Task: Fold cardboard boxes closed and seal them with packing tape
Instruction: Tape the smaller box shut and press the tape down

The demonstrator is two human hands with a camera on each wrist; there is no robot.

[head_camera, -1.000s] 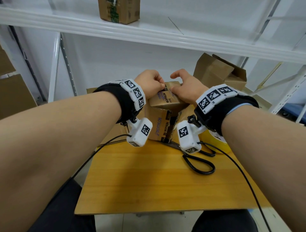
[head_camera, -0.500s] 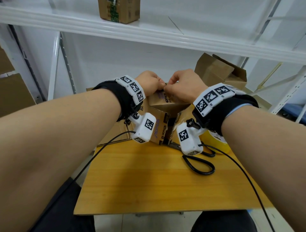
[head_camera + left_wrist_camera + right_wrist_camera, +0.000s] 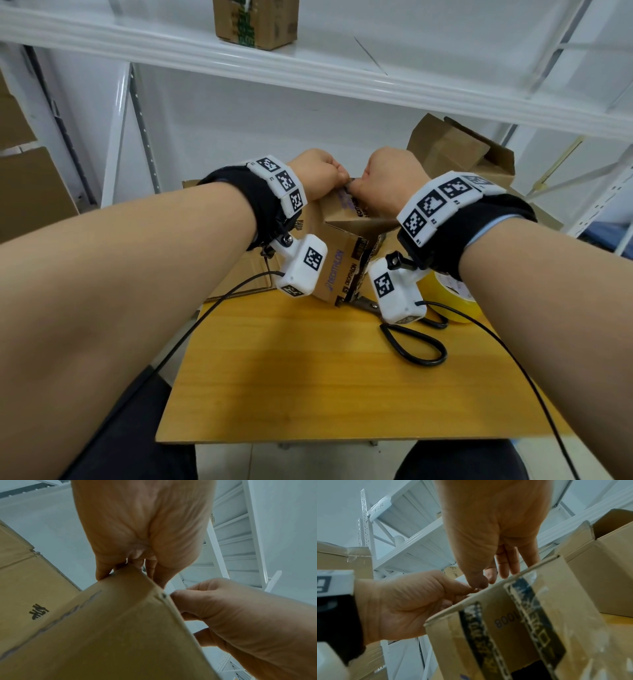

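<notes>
Small brown printed cardboard box, old clear tape on its side, tilted on yellow wooden tabletop; our left hand and right hand grip pinches its top edge.

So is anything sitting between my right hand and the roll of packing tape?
Nothing visible blocks it. The yellow tape roll lies on the table just under your right wrist; your right hand grips the box top beside your left hand. The scissors lie nearer you.

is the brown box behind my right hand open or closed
Open. The brown box behind the right hand has its top flaps raised, and the right wrist view shows its dark interior.
</notes>
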